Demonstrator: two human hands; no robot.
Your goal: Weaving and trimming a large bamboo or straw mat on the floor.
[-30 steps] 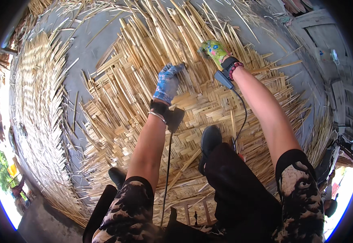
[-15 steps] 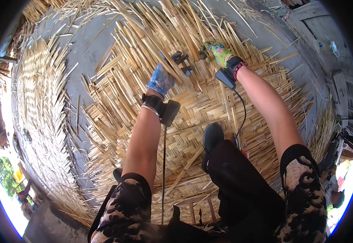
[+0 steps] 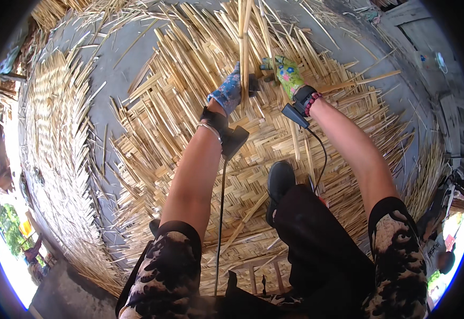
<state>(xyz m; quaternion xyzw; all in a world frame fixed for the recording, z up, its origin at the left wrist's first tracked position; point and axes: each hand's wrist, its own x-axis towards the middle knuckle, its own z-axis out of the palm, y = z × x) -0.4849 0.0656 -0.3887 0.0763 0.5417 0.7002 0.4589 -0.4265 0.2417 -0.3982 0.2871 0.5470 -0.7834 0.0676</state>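
A half-woven mat of pale split-reed strips (image 3: 253, 143) spreads out in front of me, its loose strip ends fanning toward the far side. My left hand (image 3: 229, 90), in a blue flowered glove with dark fingertips, is closed around a few long reed strips (image 3: 244, 42). These stand raised off the mat and partly cover its fingers. Just to the right, my right hand (image 3: 288, 74) wears a green flowered glove. Its dark-tipped fingers curl down at the weave beside a strip; what they grip is hidden.
Another woven mat (image 3: 56, 149) lies at the left on the grey floor (image 3: 107, 80). My dark shoe (image 3: 281, 181) rests on the mat I work at. Cables (image 3: 220, 223) hang from the wrist devices. Loose strips (image 3: 367, 80) lie at the right, near grey boards (image 3: 450, 117).
My left hand has moved right and slightly up, swinging the raised strips from a leftward lean to nearly straight away from me. My right hand has shifted only slightly.
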